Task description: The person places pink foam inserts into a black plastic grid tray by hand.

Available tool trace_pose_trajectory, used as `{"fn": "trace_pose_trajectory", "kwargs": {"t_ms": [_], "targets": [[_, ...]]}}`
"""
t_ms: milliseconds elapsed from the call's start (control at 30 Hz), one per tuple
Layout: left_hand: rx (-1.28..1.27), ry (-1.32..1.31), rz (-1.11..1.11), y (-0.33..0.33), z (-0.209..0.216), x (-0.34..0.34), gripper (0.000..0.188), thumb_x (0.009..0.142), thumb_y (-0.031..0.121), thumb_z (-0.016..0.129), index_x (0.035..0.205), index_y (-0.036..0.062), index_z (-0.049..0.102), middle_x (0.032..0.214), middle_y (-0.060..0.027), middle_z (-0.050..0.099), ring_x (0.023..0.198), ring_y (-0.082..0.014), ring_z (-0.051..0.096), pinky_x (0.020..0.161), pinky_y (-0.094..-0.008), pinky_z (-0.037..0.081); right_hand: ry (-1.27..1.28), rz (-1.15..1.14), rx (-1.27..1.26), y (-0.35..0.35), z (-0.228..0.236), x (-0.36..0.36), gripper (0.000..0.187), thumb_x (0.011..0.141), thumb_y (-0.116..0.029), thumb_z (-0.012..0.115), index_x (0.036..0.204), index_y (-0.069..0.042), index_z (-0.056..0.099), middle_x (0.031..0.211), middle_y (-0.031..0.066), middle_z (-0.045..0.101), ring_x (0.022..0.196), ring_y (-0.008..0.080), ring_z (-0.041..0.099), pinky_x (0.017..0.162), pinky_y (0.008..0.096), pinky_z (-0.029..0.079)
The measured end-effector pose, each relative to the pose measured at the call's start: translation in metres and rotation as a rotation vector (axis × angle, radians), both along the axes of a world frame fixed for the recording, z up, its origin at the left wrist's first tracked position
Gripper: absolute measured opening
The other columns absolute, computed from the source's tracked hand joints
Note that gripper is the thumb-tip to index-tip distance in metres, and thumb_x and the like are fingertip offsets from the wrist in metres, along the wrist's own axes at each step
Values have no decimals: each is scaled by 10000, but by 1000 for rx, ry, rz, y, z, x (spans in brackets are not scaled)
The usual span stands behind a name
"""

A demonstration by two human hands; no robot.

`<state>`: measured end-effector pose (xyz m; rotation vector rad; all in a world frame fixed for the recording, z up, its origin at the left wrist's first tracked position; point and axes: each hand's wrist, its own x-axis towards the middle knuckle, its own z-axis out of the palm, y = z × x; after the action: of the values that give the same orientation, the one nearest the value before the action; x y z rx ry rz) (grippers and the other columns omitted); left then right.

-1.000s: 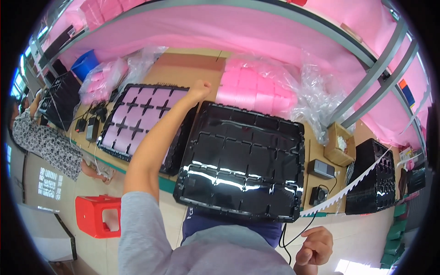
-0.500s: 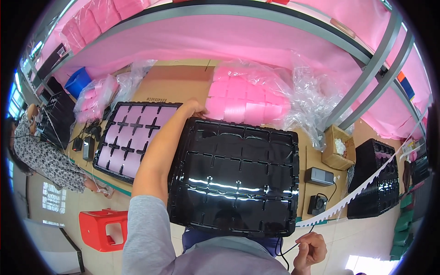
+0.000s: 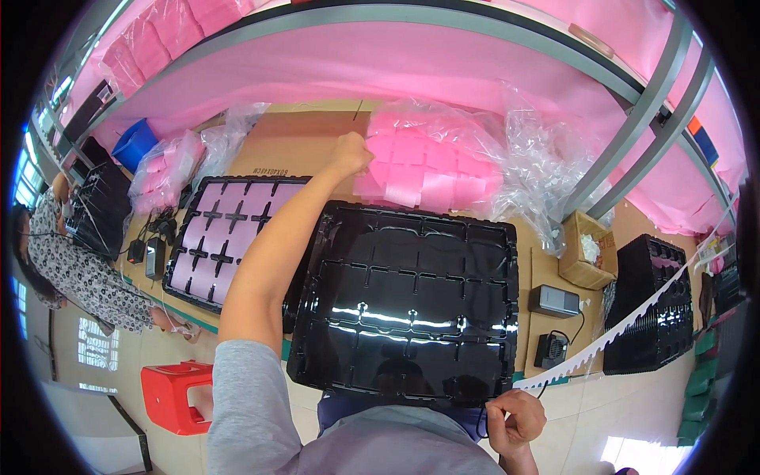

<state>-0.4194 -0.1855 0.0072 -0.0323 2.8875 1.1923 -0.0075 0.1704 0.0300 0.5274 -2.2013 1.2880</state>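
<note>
In front of my body lies a glossy black plastic tray (image 3: 412,297) with shallow compartments. Reaching past its far left corner, my left hand (image 3: 352,153) is closed, fingertips against the left edge of a spread of pink foam sheets or pouches (image 3: 435,190). Whether it grips one of them is hidden. My right hand (image 3: 516,418) is closed in a pinch by the tray's near right corner, holding a thin black cord (image 3: 543,389). To the left is another black tray (image 3: 171,265) with pale purple sheets (image 3: 218,226) in its compartments.
Clear plastic wrap (image 3: 542,174) and a small cardboard box (image 3: 582,265) lie right of the pink pieces. A grey device (image 3: 554,301), a white toothed strip (image 3: 609,336) and stacked black trays (image 3: 649,317) are further right. A red stool (image 3: 170,396) and another person (image 3: 87,269) are at left.
My left hand has moved away from the tray's far edge, up along the left side of the pink pieces. My right hand has come in toward the tray's near right corner.
</note>
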Motion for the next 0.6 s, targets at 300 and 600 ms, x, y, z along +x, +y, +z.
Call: {"fn": "trace_pose_trajectory", "kwargs": {"t_ms": [300,600], "targets": [[1454,-267,259,26,57,-23,179,997,-8,513,1090,-159,485,1146,-300,609,1057,-379,679,861,-343,657,-238,78,14,-2,1,-23,76,789,27,737,760,-10,677,624,58,594,475,114,508,467,249,377],[1897,-347,-18,31,151,24,169,1008,-43,447,1093,-189,435,1232,-370,540,1120,-422,641,927,-362,638,-1119,583,-1213,-43,6,-203,670,988,-428,600,1338,127,467,1226,196,569,1160,260,564,1044,390,477]]}}
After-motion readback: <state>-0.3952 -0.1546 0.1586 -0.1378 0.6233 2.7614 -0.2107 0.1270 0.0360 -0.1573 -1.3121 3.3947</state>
